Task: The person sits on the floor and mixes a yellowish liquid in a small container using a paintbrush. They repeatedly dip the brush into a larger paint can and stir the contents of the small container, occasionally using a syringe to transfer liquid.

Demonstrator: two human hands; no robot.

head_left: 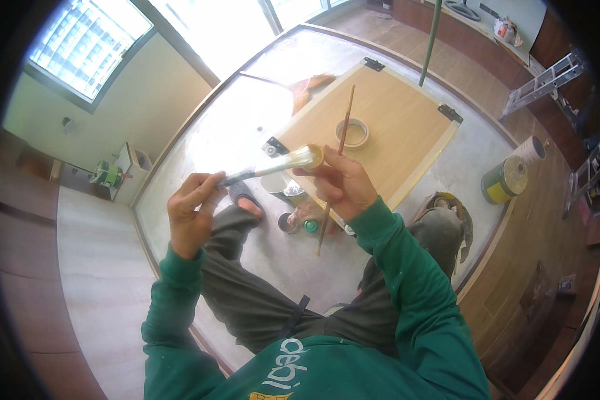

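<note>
I log one glossy, tapered piece (273,165) over the near-left corner of the smooth wooden panel (407,127): left grip (197,205) clamped on its dark end, right grip (347,185) on the other. One slender stick (350,101); one tape ring (361,139).

Green sweatshirt (427,300) with ribbed cuffs (373,223), white lettering (288,365) and yellow print (272,396) on its chest; below the sweatshirt, dark grey trousers (243,287), black strap (295,317).

Green sweatshirt (420,293); whitish, gold-ended tool (273,164); reddish-brown stick (345,123); towards one o'clock, tan panel (407,107), beige tape roll (355,144).
</note>
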